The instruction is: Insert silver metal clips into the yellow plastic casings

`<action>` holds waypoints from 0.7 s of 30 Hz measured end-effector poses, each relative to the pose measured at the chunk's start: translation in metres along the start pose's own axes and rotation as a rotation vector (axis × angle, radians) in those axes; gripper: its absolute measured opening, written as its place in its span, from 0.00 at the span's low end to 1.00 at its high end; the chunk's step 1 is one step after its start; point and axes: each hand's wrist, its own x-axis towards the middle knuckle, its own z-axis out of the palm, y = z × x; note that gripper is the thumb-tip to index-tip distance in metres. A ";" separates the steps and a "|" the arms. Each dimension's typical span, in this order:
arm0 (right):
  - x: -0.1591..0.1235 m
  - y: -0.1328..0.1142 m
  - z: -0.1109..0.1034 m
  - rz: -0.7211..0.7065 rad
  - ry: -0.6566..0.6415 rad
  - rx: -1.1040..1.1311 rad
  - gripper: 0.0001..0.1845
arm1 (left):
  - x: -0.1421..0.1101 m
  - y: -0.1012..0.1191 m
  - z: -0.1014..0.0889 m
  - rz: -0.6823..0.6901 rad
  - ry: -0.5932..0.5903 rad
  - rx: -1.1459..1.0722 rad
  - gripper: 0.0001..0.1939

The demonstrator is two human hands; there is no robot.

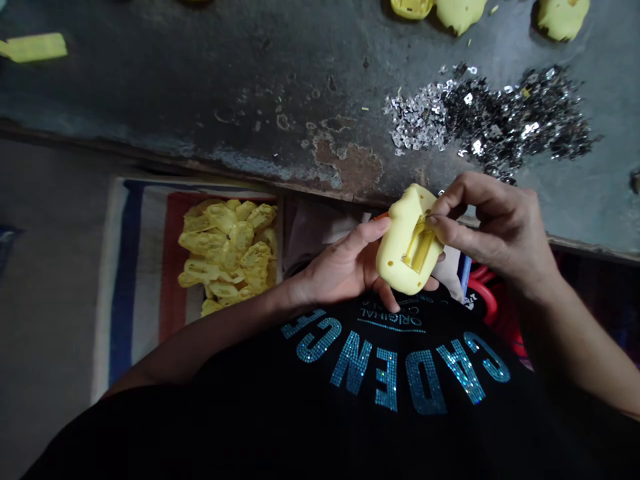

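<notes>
My left hand (345,263) cradles a pale yellow plastic casing (406,248) from below, thumb on its left edge, hollow side up. My right hand (487,223) pinches a tiny metal piece at the slotted recess in the casing's middle, fingertips pressed together. Both hands hover just in front of the worn table edge, above my black shirt.
A heap of small shiny metal clips (493,120) lies on the rusty dark table (250,100) right of centre. More yellow casings (460,12) sit at the far edge. Below left, a striped sack (135,267) holds several yellow casings (227,253). A red object (483,290) shows under my right wrist.
</notes>
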 end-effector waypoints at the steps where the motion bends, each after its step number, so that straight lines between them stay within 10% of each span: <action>1: 0.001 0.000 -0.001 -0.010 -0.008 -0.018 0.12 | 0.000 0.000 -0.001 -0.001 0.002 0.001 0.48; 12: -0.005 0.000 -0.004 -0.091 0.048 -0.183 0.06 | 0.002 0.000 -0.004 -0.032 0.016 -0.122 0.48; 21: -0.027 0.010 0.008 -0.473 0.205 -0.671 0.13 | 0.002 0.001 0.000 -0.004 0.008 -0.136 0.46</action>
